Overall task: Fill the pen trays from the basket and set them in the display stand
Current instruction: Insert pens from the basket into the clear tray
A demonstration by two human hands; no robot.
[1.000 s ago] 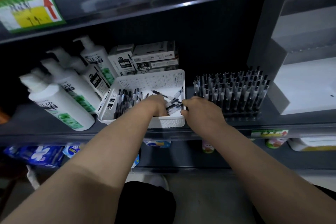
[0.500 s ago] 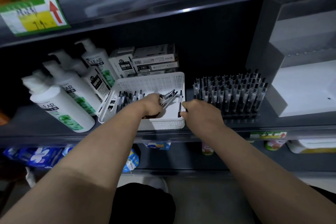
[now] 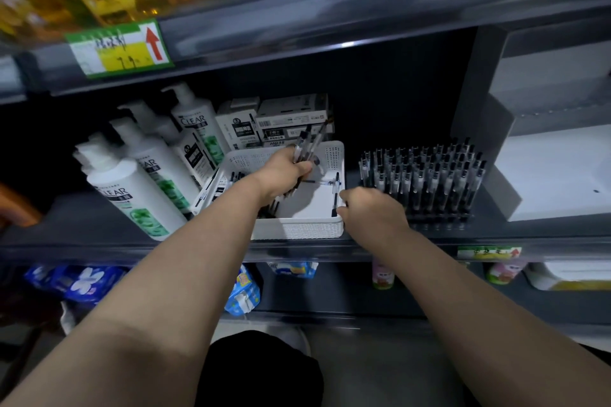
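Observation:
A white perforated basket (image 3: 297,230) stands on the grey shelf, with loose black pens (image 3: 325,182) lying inside. My left hand (image 3: 284,172) is raised above the basket and grips a bunch of pens (image 3: 309,142) that point up and away. My right hand (image 3: 370,210) sits at the basket's right front corner, its fingers curled at a pen lying along the right wall; whether it holds that pen is hidden. To the right stands a black pen tray (image 3: 426,182) full of upright pens. A white stepped display stand (image 3: 555,175) is at the far right.
White shampoo bottles (image 3: 132,188) crowd the shelf left of the basket. Pen boxes (image 3: 284,125) are stacked behind it. The upper shelf's edge (image 3: 297,30) hangs just above. A lower shelf holds small packets (image 3: 243,291) and bottles.
My left hand has closed on a bunch of pens in the basket and lifted them up clear of the rim. My right hand stays at the basket's right corner.

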